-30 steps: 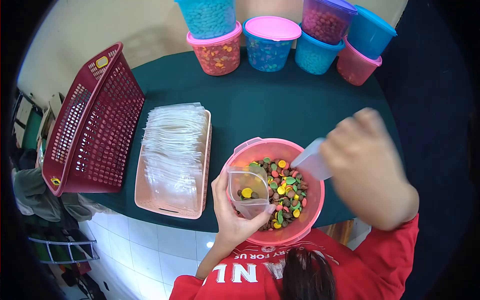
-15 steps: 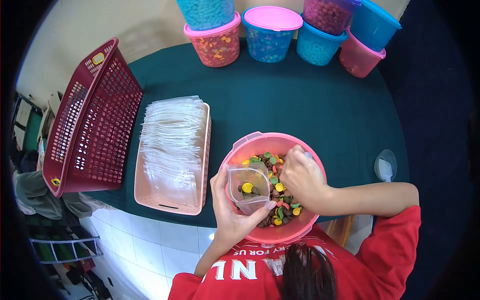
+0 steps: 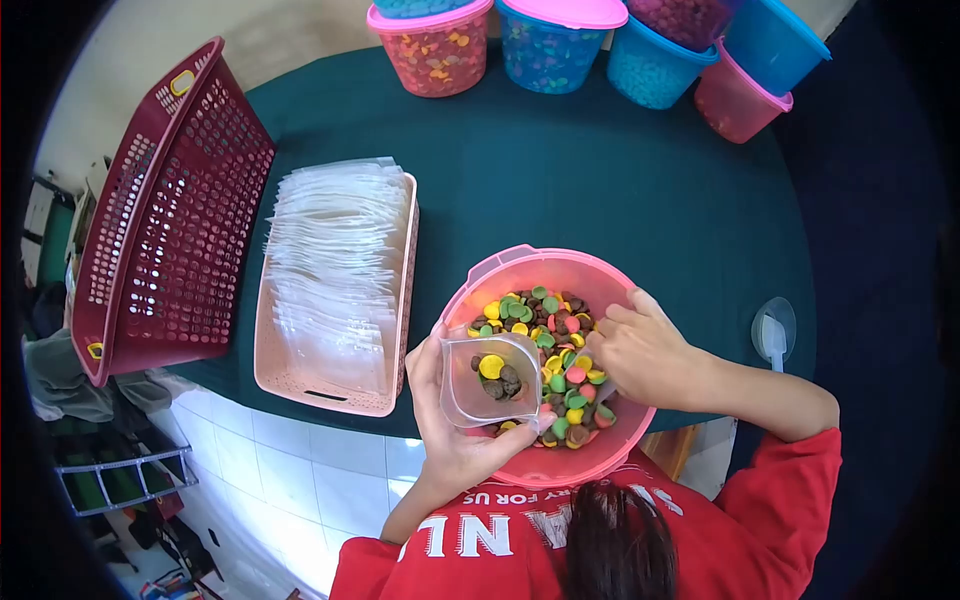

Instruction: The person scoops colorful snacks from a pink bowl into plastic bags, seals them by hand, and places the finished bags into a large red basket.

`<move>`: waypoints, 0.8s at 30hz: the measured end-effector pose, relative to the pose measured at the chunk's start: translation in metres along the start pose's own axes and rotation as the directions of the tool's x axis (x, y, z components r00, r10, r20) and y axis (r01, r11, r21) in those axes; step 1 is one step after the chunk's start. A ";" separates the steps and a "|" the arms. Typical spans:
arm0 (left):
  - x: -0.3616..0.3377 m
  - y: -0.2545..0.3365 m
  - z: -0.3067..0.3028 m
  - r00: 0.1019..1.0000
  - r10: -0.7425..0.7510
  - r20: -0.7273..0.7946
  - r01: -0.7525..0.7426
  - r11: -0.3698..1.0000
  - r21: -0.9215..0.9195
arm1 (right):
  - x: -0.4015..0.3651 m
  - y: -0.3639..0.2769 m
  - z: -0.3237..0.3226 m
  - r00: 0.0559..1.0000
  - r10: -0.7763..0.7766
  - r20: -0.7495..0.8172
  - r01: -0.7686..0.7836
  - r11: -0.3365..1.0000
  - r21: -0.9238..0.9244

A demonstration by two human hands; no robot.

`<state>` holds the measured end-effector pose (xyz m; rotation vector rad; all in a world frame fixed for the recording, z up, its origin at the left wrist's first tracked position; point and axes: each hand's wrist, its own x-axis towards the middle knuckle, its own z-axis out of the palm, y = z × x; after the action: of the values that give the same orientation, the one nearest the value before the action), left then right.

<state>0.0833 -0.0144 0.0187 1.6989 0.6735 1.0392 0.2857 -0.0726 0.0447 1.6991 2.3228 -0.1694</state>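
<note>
A pink tub (image 3: 632, 440) of round yellow, green, brown and reddish-pink pieces (image 3: 545, 318) stands at the table's front edge. Over its left side, my left hand (image 3: 450, 430) holds a clear plastic pouch (image 3: 460, 402) by its sides, mouth spread wide. Inside the pouch lie a yellow piece and a few dark brown ones. My right hand (image 3: 645, 355) is closed and dips into the tub's right side, among the pieces. A see-through edge, apparently a clear scoop (image 3: 603, 385), shows beneath its fingers; most of it is hidden.
Left of the tub, a pale pink basket (image 3: 330, 400) holds a stack of clear pouches (image 3: 335, 250). A maroon basket (image 3: 200, 230) stands at the far left. Several lidded tubs (image 3: 548, 55) line the back. A clear cup with a spoon (image 3: 773, 335) sits near the right edge.
My right hand has moved down and right inside the tub. The pouch has tilted so its mouth faces up more squarely. The view has shifted slightly, moving the back tubs up.
</note>
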 end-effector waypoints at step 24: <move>0.006 0.001 -0.001 0.999 0.014 0.034 -0.016 0.998 0.055 | -0.028 0.049 -0.081 0.961 0.146 -0.236 0.002 0.846 0.533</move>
<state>0.0848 -0.0090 0.0214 1.7682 0.6745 1.0088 0.3290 -0.0629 0.1329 2.1808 2.5621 -0.6631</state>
